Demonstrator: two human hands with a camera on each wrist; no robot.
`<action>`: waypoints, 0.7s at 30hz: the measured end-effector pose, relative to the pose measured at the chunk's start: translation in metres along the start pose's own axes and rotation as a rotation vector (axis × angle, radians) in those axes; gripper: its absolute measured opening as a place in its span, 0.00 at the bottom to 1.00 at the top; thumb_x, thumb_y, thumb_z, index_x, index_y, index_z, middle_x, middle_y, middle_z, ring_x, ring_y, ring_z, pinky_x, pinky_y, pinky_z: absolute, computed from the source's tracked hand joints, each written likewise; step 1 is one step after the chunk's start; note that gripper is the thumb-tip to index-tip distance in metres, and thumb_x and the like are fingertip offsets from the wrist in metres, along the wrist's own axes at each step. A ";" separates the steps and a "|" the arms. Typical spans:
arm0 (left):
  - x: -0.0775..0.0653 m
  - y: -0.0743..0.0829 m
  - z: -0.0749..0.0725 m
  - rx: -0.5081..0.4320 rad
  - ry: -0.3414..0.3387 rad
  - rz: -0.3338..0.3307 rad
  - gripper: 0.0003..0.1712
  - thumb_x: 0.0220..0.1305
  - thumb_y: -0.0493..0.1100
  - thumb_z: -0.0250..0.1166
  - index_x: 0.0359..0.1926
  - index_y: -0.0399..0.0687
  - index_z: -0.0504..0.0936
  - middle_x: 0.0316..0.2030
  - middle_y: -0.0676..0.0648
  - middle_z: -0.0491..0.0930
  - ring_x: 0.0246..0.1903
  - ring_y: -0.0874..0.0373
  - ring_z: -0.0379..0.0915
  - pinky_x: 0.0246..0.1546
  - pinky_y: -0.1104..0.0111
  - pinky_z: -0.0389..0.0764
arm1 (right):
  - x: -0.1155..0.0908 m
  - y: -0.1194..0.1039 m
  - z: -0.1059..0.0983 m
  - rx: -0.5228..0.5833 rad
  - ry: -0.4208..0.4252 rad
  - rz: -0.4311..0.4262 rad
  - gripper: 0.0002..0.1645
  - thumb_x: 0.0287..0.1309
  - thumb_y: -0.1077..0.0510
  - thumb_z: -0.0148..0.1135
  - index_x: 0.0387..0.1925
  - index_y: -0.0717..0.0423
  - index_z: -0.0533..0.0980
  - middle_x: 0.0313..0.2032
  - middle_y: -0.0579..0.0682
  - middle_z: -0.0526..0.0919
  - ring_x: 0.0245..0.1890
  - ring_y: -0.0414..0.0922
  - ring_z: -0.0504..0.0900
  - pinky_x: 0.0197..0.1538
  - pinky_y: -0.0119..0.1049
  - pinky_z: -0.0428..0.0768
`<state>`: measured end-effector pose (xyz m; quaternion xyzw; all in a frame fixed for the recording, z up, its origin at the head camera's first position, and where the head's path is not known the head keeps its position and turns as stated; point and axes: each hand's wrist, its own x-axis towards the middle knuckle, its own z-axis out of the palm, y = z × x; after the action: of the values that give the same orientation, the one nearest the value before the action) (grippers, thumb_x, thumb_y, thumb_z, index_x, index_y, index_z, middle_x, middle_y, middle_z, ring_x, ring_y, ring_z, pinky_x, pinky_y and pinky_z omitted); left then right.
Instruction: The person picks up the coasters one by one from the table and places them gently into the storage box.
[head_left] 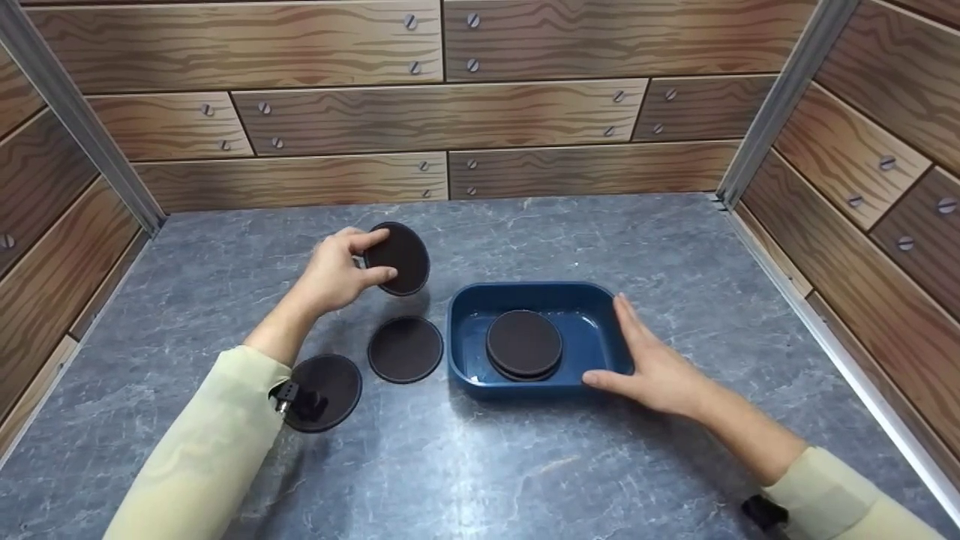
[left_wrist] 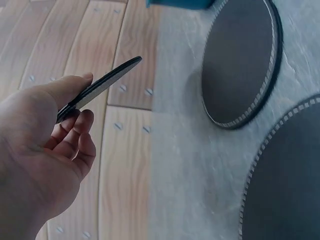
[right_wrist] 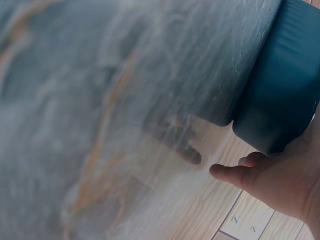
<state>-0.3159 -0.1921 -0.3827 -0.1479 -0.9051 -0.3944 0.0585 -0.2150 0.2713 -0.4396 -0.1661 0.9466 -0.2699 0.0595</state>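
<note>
A black round coaster (head_left: 406, 259) is pinched by my left hand (head_left: 335, 271), thumb on one face and fingers on the other. It is tilted up above the table; the left wrist view shows its thin edge. Below it, one black coaster (head_left: 406, 349) lies flat beside a blue rectangular container (head_left: 517, 391). Another coaster (head_left: 337, 386) lies nearer, partly hidden by the left sleeve. Inside the container sits a short stack of black coasters (head_left: 524, 343). My right hand (head_left: 664, 376) rests against the container's right end, fingers extended and thumb at the front rim.
A grey marbled tabletop (head_left: 480, 480) spreads under everything. Wood-plank patterned walls (head_left: 442, 116) close it in at the back and both sides, with metal posts (head_left: 787, 101) in the corners. Small dark cameras are strapped at both wrists.
</note>
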 end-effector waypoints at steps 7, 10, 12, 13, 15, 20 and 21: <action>-0.004 0.024 0.004 -0.022 -0.022 0.076 0.37 0.63 0.40 0.79 0.72 0.43 0.78 0.59 0.39 0.80 0.45 0.48 0.75 0.45 0.61 0.76 | -0.001 -0.001 0.000 -0.003 -0.008 0.015 0.75 0.64 0.28 0.68 0.85 0.58 0.31 0.84 0.64 0.33 0.81 0.68 0.42 0.77 0.67 0.49; -0.005 0.033 0.007 -0.020 -0.029 0.107 0.37 0.62 0.41 0.79 0.71 0.43 0.79 0.58 0.40 0.80 0.43 0.48 0.75 0.43 0.62 0.75 | -0.001 0.000 -0.001 -0.004 -0.010 0.018 0.75 0.64 0.28 0.68 0.85 0.58 0.31 0.84 0.64 0.32 0.81 0.68 0.41 0.77 0.68 0.49; -0.006 0.038 0.010 -0.024 -0.037 0.124 0.37 0.62 0.41 0.79 0.71 0.44 0.79 0.57 0.40 0.81 0.42 0.46 0.75 0.41 0.63 0.75 | -0.001 0.000 -0.001 0.001 -0.007 0.015 0.75 0.63 0.28 0.68 0.85 0.58 0.31 0.84 0.64 0.33 0.81 0.67 0.42 0.77 0.68 0.49; -0.006 0.040 0.011 -0.023 -0.039 0.134 0.37 0.62 0.41 0.80 0.71 0.44 0.79 0.56 0.41 0.81 0.41 0.46 0.75 0.41 0.63 0.75 | -0.001 0.000 -0.001 0.003 -0.006 0.013 0.75 0.63 0.27 0.68 0.85 0.58 0.31 0.84 0.63 0.33 0.81 0.67 0.42 0.77 0.68 0.49; -0.007 0.043 0.014 -0.030 -0.046 0.151 0.37 0.62 0.42 0.80 0.71 0.44 0.80 0.55 0.42 0.81 0.39 0.46 0.75 0.39 0.64 0.74 | -0.001 0.000 -0.001 0.008 -0.003 0.008 0.75 0.63 0.27 0.68 0.85 0.58 0.32 0.84 0.63 0.33 0.82 0.67 0.42 0.78 0.67 0.49; -0.009 0.053 0.021 -0.056 -0.067 0.192 0.36 0.61 0.42 0.80 0.70 0.43 0.80 0.55 0.43 0.82 0.37 0.47 0.75 0.38 0.66 0.74 | 0.000 0.000 0.000 0.013 -0.002 0.001 0.75 0.63 0.27 0.68 0.85 0.59 0.32 0.84 0.63 0.33 0.82 0.67 0.41 0.78 0.67 0.48; -0.009 0.056 0.023 -0.063 -0.074 0.199 0.36 0.61 0.41 0.80 0.70 0.43 0.80 0.55 0.43 0.82 0.38 0.47 0.75 0.39 0.66 0.75 | 0.000 0.000 -0.001 0.013 -0.002 0.001 0.75 0.63 0.27 0.68 0.85 0.59 0.32 0.84 0.63 0.32 0.82 0.67 0.41 0.78 0.67 0.48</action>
<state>-0.2894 -0.1413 -0.3618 -0.2533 -0.8747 -0.4090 0.0592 -0.2147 0.2717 -0.4391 -0.1654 0.9449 -0.2755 0.0618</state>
